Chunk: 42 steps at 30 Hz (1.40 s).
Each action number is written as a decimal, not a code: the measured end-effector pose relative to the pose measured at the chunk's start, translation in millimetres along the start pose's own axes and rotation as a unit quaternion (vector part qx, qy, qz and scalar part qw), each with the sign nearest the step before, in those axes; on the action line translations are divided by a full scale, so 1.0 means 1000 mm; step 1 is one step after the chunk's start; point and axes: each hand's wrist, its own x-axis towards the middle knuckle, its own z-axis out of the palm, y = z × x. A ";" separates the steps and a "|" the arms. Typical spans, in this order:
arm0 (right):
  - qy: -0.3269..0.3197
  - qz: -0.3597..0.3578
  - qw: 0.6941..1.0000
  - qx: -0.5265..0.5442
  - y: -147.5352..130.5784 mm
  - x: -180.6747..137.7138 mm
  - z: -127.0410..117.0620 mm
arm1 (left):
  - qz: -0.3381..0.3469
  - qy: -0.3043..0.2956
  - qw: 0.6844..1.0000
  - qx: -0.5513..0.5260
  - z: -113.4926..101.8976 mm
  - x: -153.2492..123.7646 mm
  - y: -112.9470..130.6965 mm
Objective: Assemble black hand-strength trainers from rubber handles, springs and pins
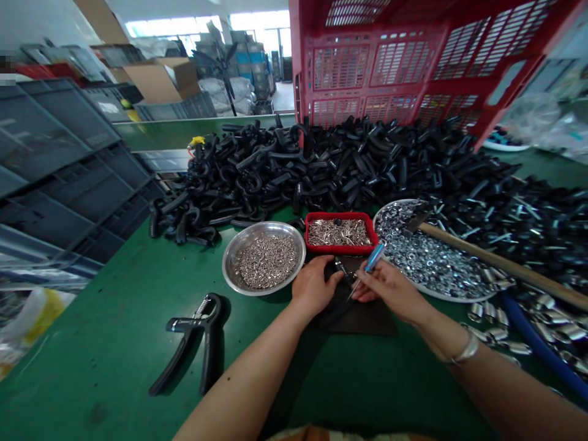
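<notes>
My right hand [389,289] is closed around a small screwdriver-like tool [375,257] with a light blue handle, its thin metal shaft pointing down and left. Opposite it, my left hand [316,285] has its fingers curled on a black hand-grip part [337,311] with a shiny metal piece [340,266] at its top. That part lies on a dark mat [376,323], and the fingers partly cover it. To the left, a black hand gripper [209,343] with a spring lies on the green table [124,343], touched by neither hand.
Just beyond my hands stand a metal bowl [232,277] of small parts and a red tray [337,250] of pins. On the right, a hammer [496,262] lies across a plate [452,299] of metal pieces, near loose springs [498,315]. Black handles [275,165] pile up before a red crate [367,67].
</notes>
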 end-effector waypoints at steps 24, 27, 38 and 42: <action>0.131 -0.333 0.896 -0.263 -0.016 -0.004 0.009 | 0.015 0.008 0.998 0.057 0.001 -0.003 0.005; 0.194 -0.298 0.912 -0.204 -0.042 0.024 -0.003 | 0.023 0.021 0.996 0.088 -0.001 -0.007 0.011; 0.165 -0.051 0.727 -0.665 -0.071 0.089 -0.007 | -0.180 -0.086 0.944 0.261 -0.086 0.012 -0.035; -0.026 -0.180 0.697 -0.693 -0.085 0.084 0.061 | -0.180 -0.089 0.947 0.249 -0.082 0.015 -0.046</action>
